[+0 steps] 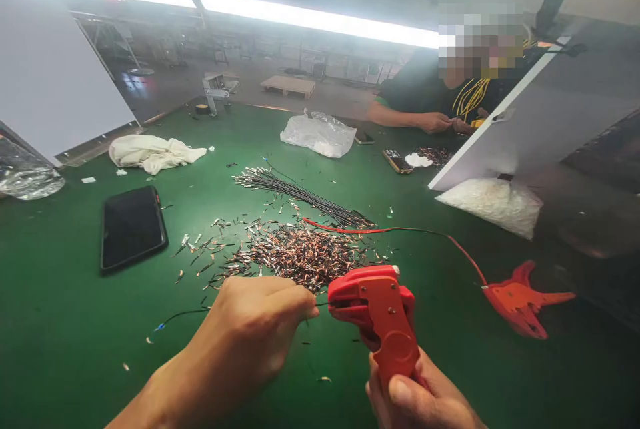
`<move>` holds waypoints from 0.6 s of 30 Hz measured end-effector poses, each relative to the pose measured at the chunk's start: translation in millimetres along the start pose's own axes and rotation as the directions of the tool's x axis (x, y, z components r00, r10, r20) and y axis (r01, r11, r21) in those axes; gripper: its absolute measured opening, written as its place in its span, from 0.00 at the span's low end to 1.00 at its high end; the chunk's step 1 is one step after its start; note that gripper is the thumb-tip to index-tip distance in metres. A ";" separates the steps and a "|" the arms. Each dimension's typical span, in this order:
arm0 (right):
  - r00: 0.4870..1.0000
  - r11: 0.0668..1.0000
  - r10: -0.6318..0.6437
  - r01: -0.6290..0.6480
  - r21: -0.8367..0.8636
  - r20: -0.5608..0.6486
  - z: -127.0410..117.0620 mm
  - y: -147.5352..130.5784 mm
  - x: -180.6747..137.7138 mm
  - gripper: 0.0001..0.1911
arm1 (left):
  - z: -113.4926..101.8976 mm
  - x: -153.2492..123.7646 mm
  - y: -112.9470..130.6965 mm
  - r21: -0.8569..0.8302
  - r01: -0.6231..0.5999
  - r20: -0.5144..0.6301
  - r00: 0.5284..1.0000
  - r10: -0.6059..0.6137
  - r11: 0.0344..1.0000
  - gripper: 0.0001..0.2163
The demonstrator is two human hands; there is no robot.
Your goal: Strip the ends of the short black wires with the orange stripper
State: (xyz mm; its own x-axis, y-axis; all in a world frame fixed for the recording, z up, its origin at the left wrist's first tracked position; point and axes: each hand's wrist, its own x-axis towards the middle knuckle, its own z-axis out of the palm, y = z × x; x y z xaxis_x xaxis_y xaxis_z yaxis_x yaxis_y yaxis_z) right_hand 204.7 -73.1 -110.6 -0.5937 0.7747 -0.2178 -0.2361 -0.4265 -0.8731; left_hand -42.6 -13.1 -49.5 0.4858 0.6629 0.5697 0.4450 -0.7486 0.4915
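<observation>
In the head view, I have the left hand [257,322] closed, thumb and fingers pinching a thin black wire [323,303] whose near end runs into the nose of a red wire stripper [387,315]. A length of black wire with a blue tip [160,327] shows on the other side of that hand; the hand hides whether it is the same piece. The right hand [420,395] is wrapped around the stripper's handle, thumb across it; I can't tell how hard the tool bites. Just beyond, a heap of copper and black clippings [310,252] lies on the green bench [60,309], with a bundle of black wires [305,194] behind it. To the right I see a second red tool [520,299], tied to a red cord [425,231]. A phone [134,227] lies to the left, near a white cloth [155,152]; a clear plastic bag [320,134] sits farther back. Across the bench, a co-worker [425,99] has both hands together near yellow strands [470,97].
</observation>
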 end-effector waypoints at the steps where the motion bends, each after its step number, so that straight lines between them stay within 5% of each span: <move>1: 1.000 1.000 0.020 -0.021 -0.012 -0.011 0.5 -2.0 -0.6 0.28 | 0.1 -0.5 -0.4 -0.004 0.011 0.013 1.000 -0.011 1.000 0.10; 13: 0.996 0.991 -0.006 0.017 0.131 -0.084 0.8 -14.7 -3.8 0.29 | 1.5 3.9 0.9 0.161 0.001 -0.049 0.999 0.007 0.987 0.07; 14: 0.985 0.996 -0.038 0.050 0.070 -0.169 -2.6 -22.9 -6.1 0.27 | 0.4 5.0 1.2 0.198 0.000 -0.068 0.998 0.014 0.980 0.07; 16: 0.917 0.946 -0.154 0.030 -0.322 -0.368 -14.2 -42.8 -10.9 0.25 | -1.8 6.6 1.9 0.266 -0.009 -0.088 0.996 0.034 0.964 0.07; 18: 0.764 0.668 -0.335 -0.219 -0.711 -0.551 -31.9 -60.5 -14.1 0.23 | -3.1 7.1 2.4 0.315 -0.033 -0.097 0.993 0.067 0.949 0.08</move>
State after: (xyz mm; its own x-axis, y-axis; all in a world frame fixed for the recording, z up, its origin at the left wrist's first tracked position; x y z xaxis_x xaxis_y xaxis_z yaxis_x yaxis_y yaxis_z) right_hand 251.8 -43.3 -68.7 0.0493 0.9923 -0.1139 0.5190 -0.1229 -0.8459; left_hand -40.4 -10.2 -42.3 0.4390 0.6066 0.6628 0.6428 -0.7275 0.2400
